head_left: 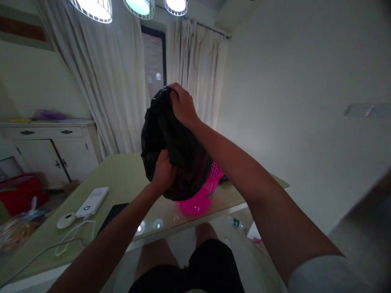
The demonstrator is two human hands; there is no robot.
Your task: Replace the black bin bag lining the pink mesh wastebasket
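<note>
A black plastic bag (186, 156) covers the mouth and upper part of a bright pink perforated bin (197, 203). The bin stands tilted on the table near its front edge, its lower wall showing below the bag. My right hand (183, 103) is closed on the far upper edge of the bag. Lower down and nearer to me, my left hand (165, 173) is closed on a fold of the bag at its opening; part of its fingers is hidden by the plastic.
On the table (122, 171) at left lie a white power bank (92, 202), a round white device (66, 220), cables and a dark flat object (114, 215). A plastic bottle (236, 222) lies on the floor. A white cabinet (45, 152) and curtains (116, 81) stand behind.
</note>
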